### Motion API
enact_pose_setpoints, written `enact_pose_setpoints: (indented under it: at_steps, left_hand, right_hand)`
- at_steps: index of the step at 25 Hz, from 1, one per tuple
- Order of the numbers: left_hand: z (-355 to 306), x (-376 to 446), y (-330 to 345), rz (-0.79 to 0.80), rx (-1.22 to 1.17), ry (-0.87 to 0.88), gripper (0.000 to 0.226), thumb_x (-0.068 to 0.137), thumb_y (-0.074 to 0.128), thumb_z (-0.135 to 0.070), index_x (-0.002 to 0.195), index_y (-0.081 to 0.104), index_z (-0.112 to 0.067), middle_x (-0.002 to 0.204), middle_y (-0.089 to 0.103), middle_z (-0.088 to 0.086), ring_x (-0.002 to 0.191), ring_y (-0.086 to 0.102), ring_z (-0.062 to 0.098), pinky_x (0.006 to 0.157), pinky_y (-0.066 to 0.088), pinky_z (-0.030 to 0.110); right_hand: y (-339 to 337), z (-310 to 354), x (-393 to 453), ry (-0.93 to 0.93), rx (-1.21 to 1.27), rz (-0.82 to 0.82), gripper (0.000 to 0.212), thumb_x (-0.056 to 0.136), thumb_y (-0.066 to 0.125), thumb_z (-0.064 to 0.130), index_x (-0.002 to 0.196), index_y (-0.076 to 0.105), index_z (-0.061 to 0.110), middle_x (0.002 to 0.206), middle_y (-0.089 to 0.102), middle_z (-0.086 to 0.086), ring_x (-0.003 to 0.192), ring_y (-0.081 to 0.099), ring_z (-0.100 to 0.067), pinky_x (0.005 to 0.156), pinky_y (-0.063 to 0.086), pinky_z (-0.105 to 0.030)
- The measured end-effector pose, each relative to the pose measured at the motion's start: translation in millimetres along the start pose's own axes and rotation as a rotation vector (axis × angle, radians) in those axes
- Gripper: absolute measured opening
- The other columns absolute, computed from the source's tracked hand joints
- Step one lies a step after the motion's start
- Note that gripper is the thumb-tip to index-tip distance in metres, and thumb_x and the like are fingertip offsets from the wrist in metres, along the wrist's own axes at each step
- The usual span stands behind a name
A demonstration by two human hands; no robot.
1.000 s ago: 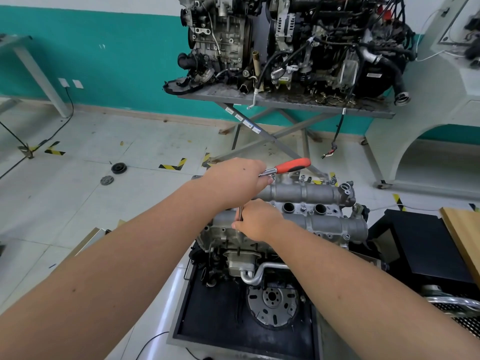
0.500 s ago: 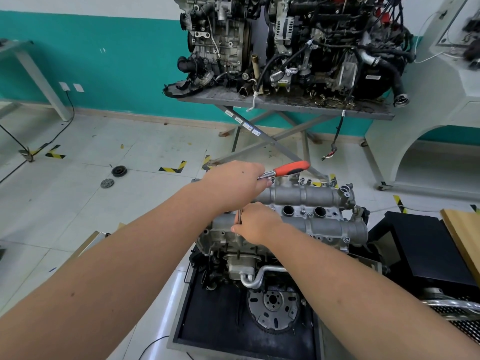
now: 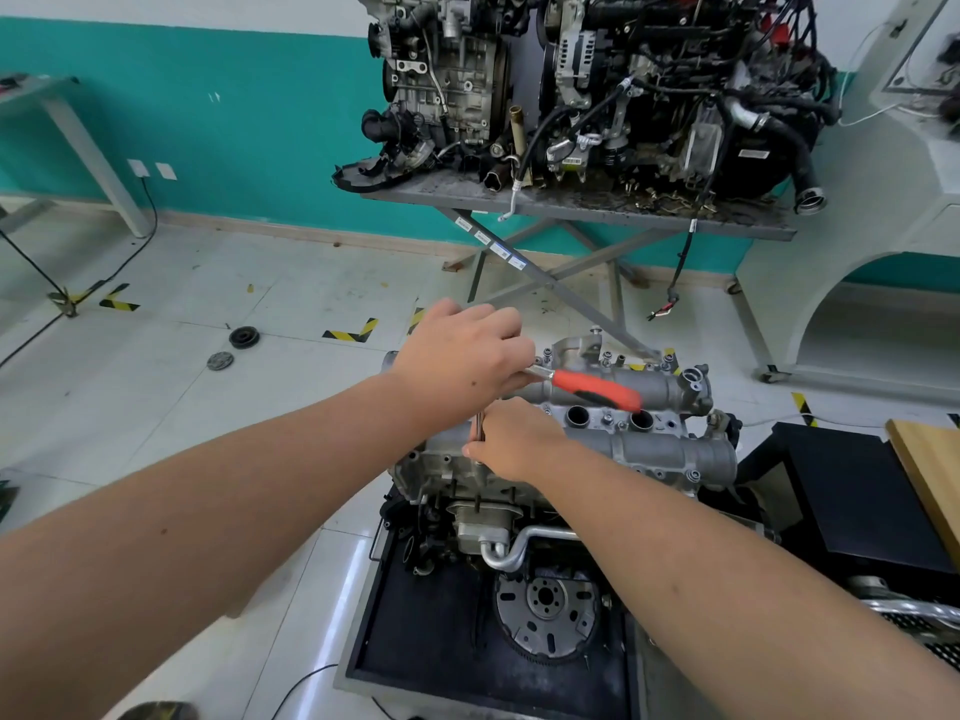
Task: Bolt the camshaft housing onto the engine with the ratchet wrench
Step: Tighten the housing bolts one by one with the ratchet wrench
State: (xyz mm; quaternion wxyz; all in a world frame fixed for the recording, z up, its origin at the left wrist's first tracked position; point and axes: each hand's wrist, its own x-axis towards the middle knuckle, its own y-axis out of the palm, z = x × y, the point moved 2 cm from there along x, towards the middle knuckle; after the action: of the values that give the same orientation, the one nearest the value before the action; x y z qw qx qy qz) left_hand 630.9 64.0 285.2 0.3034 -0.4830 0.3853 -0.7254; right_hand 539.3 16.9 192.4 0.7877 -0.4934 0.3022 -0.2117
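1. Hidden parts: the head of the ratchet wrench lies under the left hand, so the bolt it sits on cannot be seen. The thin metal extension bar shows only as a short upright length between the 2 hands; its lower end is lost behind the right hand. Both forearms run off the bottom edge.
2. Left hand: its fingers curl over the wrench head, gripping it; the orange handle points right, above the camshaft housing.
3. Right hand: its fingers and thumb pinch the extension bar just below the left hand, at the left end of the housing.
4. Housing: a grey casting with 2 round holes on top, seated on the engine, which stands in a black tray. A flywheel faces the viewer.
5. Room: a pale tiled floor with yellow-black tape marks and 2 small pulleys. Behind, a grey folding stand carries 2 more engines against a teal wall. A wooden board is cut off at the right.
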Motion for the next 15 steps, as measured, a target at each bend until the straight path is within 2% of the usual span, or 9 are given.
enact_pose_setpoints:
  at_steps: [2, 4, 6, 8, 9, 11, 13, 15]
  left_hand:
    - [0.5, -8.6, 4.1, -0.215, 0.025, 0.000, 0.034, 0.088, 0.054, -0.042, 0.068, 0.064, -0.016, 0.084, 0.063, 0.004, 0.072, 0.059, 0.025, 0.063, 0.039, 0.037]
    - [0.0, -16.2, 12.8, -0.354, -0.040, -0.188, 0.036, 0.081, 0.065, -0.046, 0.064, 0.064, -0.014, 0.091, 0.067, 0.006, 0.078, 0.061, 0.027, 0.068, 0.036, 0.038]
    - [-7.1, -25.8, 23.8, -0.441, -0.244, -0.431, 0.036, 0.076, 0.070, -0.045, 0.068, 0.065, -0.010, 0.101, 0.065, 0.012, 0.088, 0.059, 0.031, 0.075, 0.040, 0.041]
    - [-20.1, -30.1, 34.2, -0.527, -0.644, -0.592, 0.028, 0.080, 0.063, -0.037, 0.082, 0.066, -0.009, 0.109, 0.059, 0.012, 0.099, 0.058, 0.032, 0.082, 0.048, 0.046]
    - [-27.5, -29.8, 38.1, -0.572, -0.888, -0.710, 0.024, 0.084, 0.057, -0.037, 0.089, 0.066, -0.016, 0.109, 0.060, 0.009, 0.100, 0.059, 0.028, 0.085, 0.050, 0.042]
    - [-36.8, -23.9, 41.5, -0.649, -1.363, -1.059, 0.031, 0.090, 0.043, -0.051, 0.087, 0.068, -0.033, 0.094, 0.069, 0.007, 0.083, 0.065, 0.021, 0.074, 0.052, 0.033]
    - [-34.2, -17.8, 43.4, -0.598, -1.759, -1.271, 0.051, 0.095, 0.036, -0.062, 0.080, 0.070, -0.027, 0.081, 0.071, 0.010, 0.065, 0.064, 0.022, 0.063, 0.045, 0.036]
    - [-19.8, -16.2, 42.2, -0.432, -1.921, -1.346, 0.047, 0.100, 0.041, -0.054, 0.081, 0.066, -0.019, 0.073, 0.069, 0.007, 0.059, 0.064, 0.022, 0.060, 0.042, 0.034]
  right_hand:
    - [-0.6, 0.2, -0.5, -0.008, -0.016, -0.012, 0.021, 0.094, 0.063, 0.037, 0.093, 0.064, 0.017, 0.094, 0.066, -0.002, 0.089, 0.063, -0.024, 0.080, 0.054, -0.040]
    - [-0.2, 0.2, 0.0, -0.010, -0.090, -0.027, 0.022, 0.096, 0.060, 0.037, 0.099, 0.065, 0.015, 0.098, 0.067, -0.004, 0.092, 0.063, -0.026, 0.081, 0.054, -0.040]
    - [1.9, 6.3, 0.8, -0.079, -0.230, -0.039, 0.025, 0.100, 0.053, 0.033, 0.111, 0.063, 0.013, 0.109, 0.066, -0.007, 0.099, 0.062, -0.027, 0.086, 0.051, -0.039]
    - [1.9, 10.4, 3.0, -0.150, -0.164, -0.029, 0.027, 0.104, 0.043, 0.022, 0.125, 0.056, 0.012, 0.126, 0.061, -0.010, 0.106, 0.061, -0.021, 0.092, 0.049, -0.035]
    - [1.6, 10.3, 3.7, -0.161, -0.108, -0.011, 0.026, 0.103, 0.040, 0.017, 0.123, 0.057, 0.013, 0.126, 0.062, -0.009, 0.104, 0.063, -0.019, 0.086, 0.050, -0.032]
    - [-0.3, 10.0, 1.7, -0.122, -0.152, 0.011, 0.026, 0.098, 0.041, 0.014, 0.114, 0.062, 0.014, 0.116, 0.067, -0.008, 0.106, 0.064, -0.027, 0.075, 0.045, -0.033]
    - [-1.9, 3.3, -1.4, -0.047, -0.138, 0.005, 0.020, 0.096, 0.044, 0.019, 0.108, 0.061, 0.017, 0.108, 0.067, -0.010, 0.104, 0.063, -0.033, 0.072, 0.041, -0.034]
    - [-0.6, 0.8, -2.0, -0.043, -0.063, 0.014, 0.008, 0.096, 0.050, 0.027, 0.092, 0.053, 0.020, 0.090, 0.061, -0.005, 0.097, 0.063, -0.030, 0.070, 0.041, -0.033]
